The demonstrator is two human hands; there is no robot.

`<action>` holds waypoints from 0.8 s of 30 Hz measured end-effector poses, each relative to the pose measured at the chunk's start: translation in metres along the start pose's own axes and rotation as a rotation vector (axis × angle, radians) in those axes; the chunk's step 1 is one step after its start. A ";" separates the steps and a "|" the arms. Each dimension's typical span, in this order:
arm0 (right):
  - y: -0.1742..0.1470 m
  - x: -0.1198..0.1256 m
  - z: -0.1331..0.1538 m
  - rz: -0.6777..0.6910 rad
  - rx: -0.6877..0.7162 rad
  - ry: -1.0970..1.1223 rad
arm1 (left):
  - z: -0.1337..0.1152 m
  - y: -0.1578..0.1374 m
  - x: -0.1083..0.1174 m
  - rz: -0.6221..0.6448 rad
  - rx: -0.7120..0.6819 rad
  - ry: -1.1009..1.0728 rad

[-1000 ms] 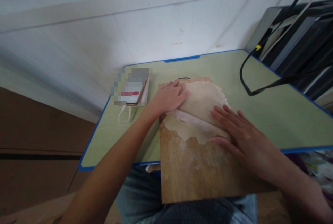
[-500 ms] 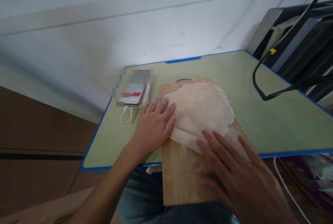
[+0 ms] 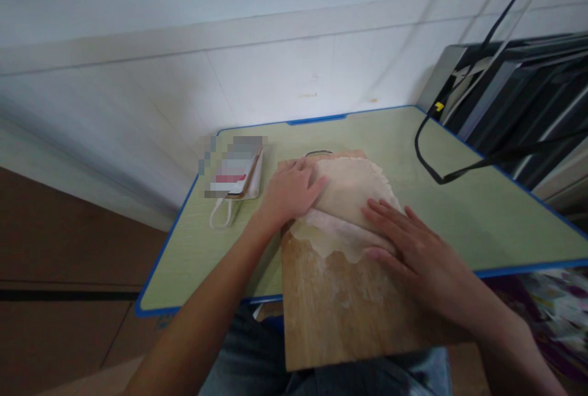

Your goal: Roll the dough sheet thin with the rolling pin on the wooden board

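A thin pale sheet of dough (image 3: 351, 184) lies on a wooden board (image 3: 335, 322), with ragged edges and a folded strip along its near side. Closer to me, a thin layer of dough shows on the wood below that fold. My left hand (image 3: 294, 190) rests on the left part of the sheet, fingers stretched out and thumb pointing right. On the right side, my right hand (image 3: 413, 246) lies over the dough and the fold with its fingers extended. Neither hand grips anything. The dough under both palms is hidden.
The board overhangs the near edge of a green, blue-rimmed table (image 3: 459, 218) above my lap. A phone (image 3: 234, 178) with a white cable (image 3: 220, 215) is at the left, partly pixelated. A black cord (image 3: 432, 166) hangs at the right. A white wall (image 3: 275, 83) stands behind.
Both hands have moved forward onto the dough. The near fold has shifted away from me, and a dough layer now shows in front of it. The camera view has shifted slightly.
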State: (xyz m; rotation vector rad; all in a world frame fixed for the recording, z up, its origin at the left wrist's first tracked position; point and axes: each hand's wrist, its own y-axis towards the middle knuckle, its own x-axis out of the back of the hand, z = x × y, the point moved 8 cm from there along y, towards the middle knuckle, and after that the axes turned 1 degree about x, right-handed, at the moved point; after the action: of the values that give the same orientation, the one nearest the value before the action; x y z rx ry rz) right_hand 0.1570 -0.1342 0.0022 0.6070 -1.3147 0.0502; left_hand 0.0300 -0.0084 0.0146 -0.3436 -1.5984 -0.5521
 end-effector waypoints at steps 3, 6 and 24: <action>-0.009 0.005 0.024 -0.037 0.082 -0.054 | 0.002 -0.031 0.004 -0.014 0.044 0.031; -0.014 0.010 0.042 -0.060 0.139 -0.093 | 0.000 -0.062 0.008 -0.029 0.070 0.051; 0.008 0.020 0.007 -0.076 0.483 -0.199 | -0.047 -0.127 0.010 -0.135 -0.042 0.034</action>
State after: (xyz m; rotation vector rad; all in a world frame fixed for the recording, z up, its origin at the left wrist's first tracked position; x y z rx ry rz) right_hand 0.1537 -0.1367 0.0248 1.0939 -1.4806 0.2553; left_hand 0.0013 -0.1407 0.0076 -0.2573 -1.5865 -0.6922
